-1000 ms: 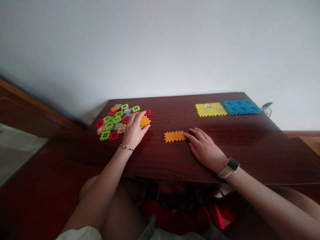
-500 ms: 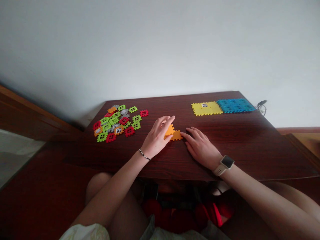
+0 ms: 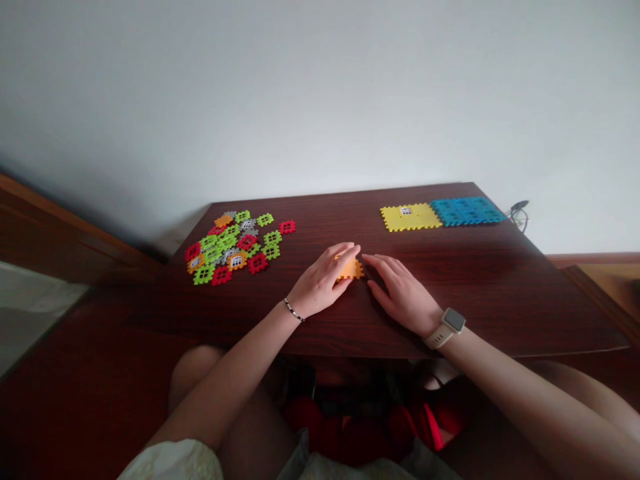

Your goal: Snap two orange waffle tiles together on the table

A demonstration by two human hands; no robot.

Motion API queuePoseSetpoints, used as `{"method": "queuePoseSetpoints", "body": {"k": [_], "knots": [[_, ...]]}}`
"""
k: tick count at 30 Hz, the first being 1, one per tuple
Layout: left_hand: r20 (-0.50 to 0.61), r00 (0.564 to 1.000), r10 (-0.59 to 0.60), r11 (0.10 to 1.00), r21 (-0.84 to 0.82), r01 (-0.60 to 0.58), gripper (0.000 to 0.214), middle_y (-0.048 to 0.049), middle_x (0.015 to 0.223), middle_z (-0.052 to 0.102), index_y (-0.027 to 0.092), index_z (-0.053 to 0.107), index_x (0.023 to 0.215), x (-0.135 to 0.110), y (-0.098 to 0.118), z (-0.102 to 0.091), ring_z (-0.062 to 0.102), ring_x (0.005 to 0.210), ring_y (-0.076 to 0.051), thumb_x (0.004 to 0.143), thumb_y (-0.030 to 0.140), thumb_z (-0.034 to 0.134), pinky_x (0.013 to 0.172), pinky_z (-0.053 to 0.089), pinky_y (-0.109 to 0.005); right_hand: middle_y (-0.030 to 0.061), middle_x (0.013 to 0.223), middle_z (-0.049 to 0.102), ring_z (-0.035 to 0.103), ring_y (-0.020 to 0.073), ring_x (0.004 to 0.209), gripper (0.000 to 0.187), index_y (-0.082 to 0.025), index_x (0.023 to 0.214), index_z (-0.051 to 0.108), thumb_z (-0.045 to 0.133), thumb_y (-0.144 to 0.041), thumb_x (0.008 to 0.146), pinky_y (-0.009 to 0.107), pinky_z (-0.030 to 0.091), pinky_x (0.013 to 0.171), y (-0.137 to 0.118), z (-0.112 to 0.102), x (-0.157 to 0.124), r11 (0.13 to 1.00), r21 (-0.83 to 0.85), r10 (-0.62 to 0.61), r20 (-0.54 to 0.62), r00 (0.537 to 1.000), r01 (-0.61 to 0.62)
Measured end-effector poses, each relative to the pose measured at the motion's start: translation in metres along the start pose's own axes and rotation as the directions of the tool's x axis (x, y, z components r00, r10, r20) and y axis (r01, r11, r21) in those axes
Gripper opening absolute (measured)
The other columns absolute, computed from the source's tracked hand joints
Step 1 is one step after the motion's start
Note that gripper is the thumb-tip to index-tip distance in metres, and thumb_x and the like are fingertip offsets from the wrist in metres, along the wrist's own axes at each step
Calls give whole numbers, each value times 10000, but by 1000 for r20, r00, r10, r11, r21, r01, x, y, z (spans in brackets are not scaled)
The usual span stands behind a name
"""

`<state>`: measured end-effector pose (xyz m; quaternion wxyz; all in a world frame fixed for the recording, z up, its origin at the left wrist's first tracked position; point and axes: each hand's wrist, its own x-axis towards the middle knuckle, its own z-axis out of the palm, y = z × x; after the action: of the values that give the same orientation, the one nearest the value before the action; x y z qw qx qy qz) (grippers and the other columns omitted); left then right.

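Note:
My left hand lies over an orange interlocking plastic tile, with its fingertips on the tile's far side and part of the orange piece hidden under them. My right hand rests flat on the table just right of the orange tile, its fingertips at the tile's edge and holding nothing. A heap of loose waffle-edged tiles in green, red, grey and orange lies to the left of both hands.
A joined yellow panel and blue panel lie at the back right of the dark wooden table. A small cable sits beyond the table's far right corner, and the wall rises behind.
My left hand has moved right from the heap, carrying an orange tile onto the orange pieces near my right hand. My right hand has barely moved.

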<state>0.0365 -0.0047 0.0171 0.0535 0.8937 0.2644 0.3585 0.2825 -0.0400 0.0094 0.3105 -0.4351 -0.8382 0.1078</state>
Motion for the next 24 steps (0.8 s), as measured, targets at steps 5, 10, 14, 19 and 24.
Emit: {"method": "queuePoseSetpoints", "body": {"k": [5,10,14,19,24], "knots": [[87,990,107,990,-102,-98,818,-179,1656,436,287,182,1706,0,6,4,450,1572,-300,1036,95,611,1275,484,-556,105,1436,688,688,276,1308,595,-287,1620,366,568,-335,1063,495,580,1118,-3,-3,2,954,292,80,-11,997,-73],[184,977,103,992,-85,-89,838,-163,1717,370,344,91,1712,1,14,1,425,1598,-284,1065,113,571,1277,489,-546,79,1275,752,731,268,1202,548,-285,1530,492,647,-364,1010,455,625,1033,-3,-3,4,851,490,204,24,979,-190],[144,989,31,999,7,-32,886,-184,1693,413,321,58,1719,0,13,2,426,1594,-316,1057,180,630,1277,467,-584,64,1114,760,744,241,1014,455,-274,1428,589,675,-394,998,449,643,957,-3,-8,8,759,612,271,16,962,-224],[118,983,-142,985,114,128,885,-199,1582,526,240,203,1678,-4,4,11,512,1506,-367,989,268,757,1243,464,-618,83,1198,748,730,232,1009,375,-255,1242,688,759,-464,939,423,648,925,4,-10,10,623,723,429,4,903,-299],[138,966,-220,970,133,202,656,-170,1478,615,208,398,1556,-7,0,16,601,1387,-347,997,263,736,1167,523,-575,52,1139,732,727,213,1015,399,-254,1116,653,852,-477,851,398,647,929,8,-5,7,425,839,515,84,853,-340]]}}
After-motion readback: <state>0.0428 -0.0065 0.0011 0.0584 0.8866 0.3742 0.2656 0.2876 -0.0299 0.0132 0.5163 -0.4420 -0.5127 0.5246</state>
